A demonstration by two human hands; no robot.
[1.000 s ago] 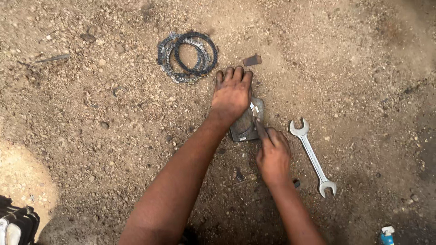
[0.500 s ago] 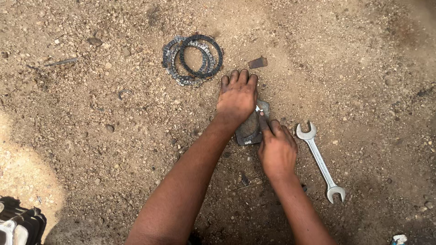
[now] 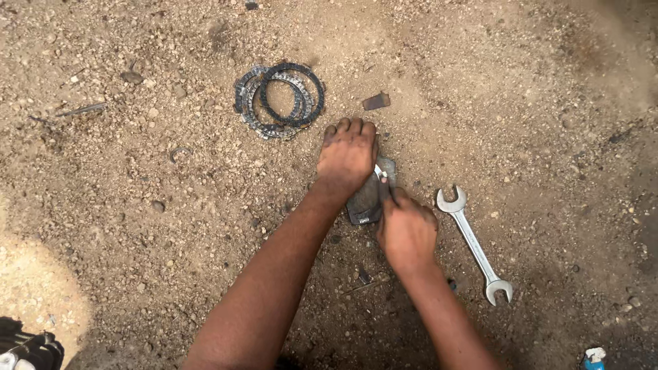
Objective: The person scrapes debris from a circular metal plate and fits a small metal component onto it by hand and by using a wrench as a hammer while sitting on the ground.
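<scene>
A: What is the left hand (image 3: 347,154) doing?

B: It is lying flat, palm down, fingers together and stretched away from the person, pressing on the far end of a small dark grey flat part (image 3: 367,200) that is lying on the gravel ground (image 3: 137,205).

A: And the right hand (image 3: 406,231)?

B: It is curling into a fist around a thin silvery blade (image 3: 381,174). Only the short bright tip is showing, poking out above the knuckles and touching the grey part just beside the left hand's edge. What sort of tool it is, I cannot tell.

A: Where is the grey part sitting?

B: It is resting between the two hands, near the middle of the view, mostly hidden under the left palm.

A: Which way is it running?

B: Its long axis is running roughly away from the person, leaning slightly to the right at the far end. The near end, wider and darker, is pointing back toward the person's forearms.

A: Are any containers showing?

B: None that I can make out. The loose things are simply lying on the dirt.

A: Such as?

B: A stack of dark toothed rings (image 3: 279,99) is lying up and to the left of the left hand. A small brown scrap (image 3: 375,101) is lying just beyond the fingertips. A double-ended open spanner (image 3: 473,243) is lying to the right of the right hand, slanting from upper left to lower right.
</scene>
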